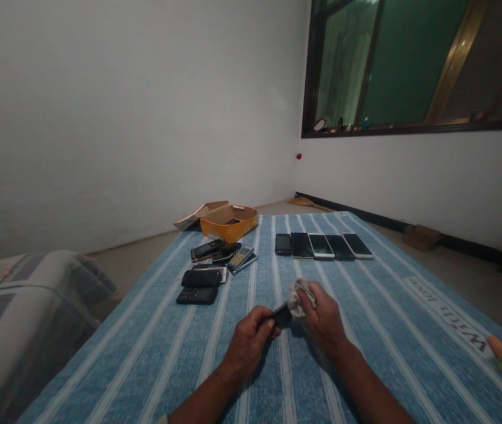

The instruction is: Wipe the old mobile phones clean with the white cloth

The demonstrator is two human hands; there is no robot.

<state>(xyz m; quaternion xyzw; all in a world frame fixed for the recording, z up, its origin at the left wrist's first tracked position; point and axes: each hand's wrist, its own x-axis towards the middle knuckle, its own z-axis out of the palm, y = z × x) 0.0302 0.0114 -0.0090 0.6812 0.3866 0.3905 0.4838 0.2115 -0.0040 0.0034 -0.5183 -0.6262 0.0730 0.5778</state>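
Between my hands is a dark mobile phone point(281, 315), tilted above the striped cloth. My left hand point(251, 338) grips its near left end between thumb and fingers. A crumpled whitish cloth point(297, 299) is bunched in my right hand point(323, 315) and touches the phone's far right end. The hands hide part of the phone. Ahead on the right lies a row of several phones, among them a small black phone point(283, 244) and a white-edged phone point(320, 246). Ahead on the left is a loose pile with a black keypad phone point(197, 295) and a silver keypad phone point(240, 258).
Blue striped cloth point(145, 359) covers the surface under my hands. An orange cardboard box point(233, 227) with its lid point(198, 215) stands at the far left. Folded checked fabric point(52, 318) lies at left. A brown carton point(422, 237) sits on the floor at right.
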